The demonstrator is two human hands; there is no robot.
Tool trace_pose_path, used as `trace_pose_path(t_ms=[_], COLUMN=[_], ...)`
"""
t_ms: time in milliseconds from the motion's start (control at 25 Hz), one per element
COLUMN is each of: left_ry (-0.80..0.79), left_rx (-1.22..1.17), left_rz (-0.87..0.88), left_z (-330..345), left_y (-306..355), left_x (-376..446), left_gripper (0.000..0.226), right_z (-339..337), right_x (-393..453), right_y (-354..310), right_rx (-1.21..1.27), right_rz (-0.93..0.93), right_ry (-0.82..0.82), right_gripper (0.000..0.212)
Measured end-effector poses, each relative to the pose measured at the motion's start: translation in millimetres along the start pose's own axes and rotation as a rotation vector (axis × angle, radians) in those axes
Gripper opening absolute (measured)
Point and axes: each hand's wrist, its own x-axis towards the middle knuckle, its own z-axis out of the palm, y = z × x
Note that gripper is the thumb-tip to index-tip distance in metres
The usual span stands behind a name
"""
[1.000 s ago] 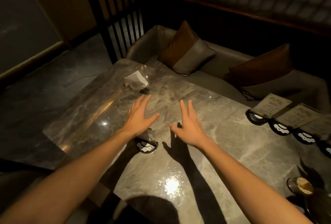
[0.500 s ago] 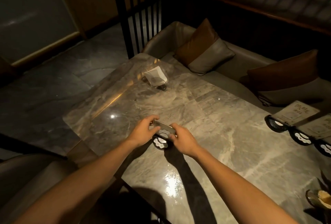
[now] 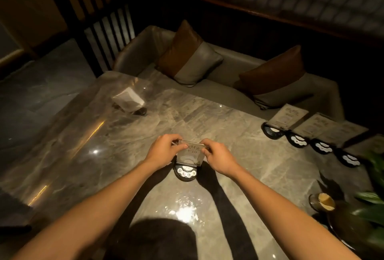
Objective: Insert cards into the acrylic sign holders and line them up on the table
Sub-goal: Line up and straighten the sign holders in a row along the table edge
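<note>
Holder [image 3: 185, 171] mid-table [image 3: 239, 176]; four, perhaps more, far right [image 3: 299, 138].

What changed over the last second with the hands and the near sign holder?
Both hands dropped from hovering open and closed on the near sign holder: left hand and right hand now pinch its top corners. The far holder and the row of holders at right stayed put.

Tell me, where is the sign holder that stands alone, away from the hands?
In the head view, the lone sign holder stands at the far left corner of the marble table, near the sofa, far from both hands.
</note>
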Motion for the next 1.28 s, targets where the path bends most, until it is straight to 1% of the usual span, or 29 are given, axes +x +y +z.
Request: trace_pose_path(t_ms=[200, 320, 360, 400, 640, 760, 920, 1040, 1200, 1280], left_ry=[-0.043, -0.06, -0.066, -0.064, -0.037, -0.02, -0.028, -0.018, -0.015, -0.049], left_rx=[-0.006, -0.015, -0.02, -0.03, -0.03, -0.018, -0.001, -0.018, -0.009, -0.007], left_rz=[0.088, 0.109, 0.106, 0.107, 0.131, 0.114, 0.098, 0.082, 0.046, 0.039], left_z=[57, 89, 100, 108, 147, 158, 169, 174, 175, 170], left_y=[69, 103, 112, 121, 162, 169, 166, 166, 163, 164], left_x=[75, 120, 135, 150, 230, 259, 281, 288, 293, 291], left_gripper=[0.005, 0.009, 0.006, 0.003, 0.01, 0.018, 0.018, 0.022, 0.026, 0.032], right_z=[-82, -128, -141, -153, -204, -217, -217, -216, -212, -211], right_x=[11, 26, 33, 40, 87, 109, 127, 133, 136, 136], right_y=[61, 97, 108, 119, 177, 193, 210, 217, 214, 211], right_rx=[-0.088, -0.181, -0.202, -0.209, -0.159, -0.156, -0.139, -0.115, -0.087, -0.07], right_rz=[0.083, 0.104, 0.111, 0.117, 0.161, 0.179, 0.186, 0.185, 0.202, 0.221], right_ry=[0.092, 0.126, 0.142, 0.156, 0.178, 0.192, 0.174, 0.201, 0.21, 0.196], right_gripper=[0.02, 0.02, 0.02, 0.02, 0.017, 0.018, 0.018, 0.019, 0.026, 0.037])
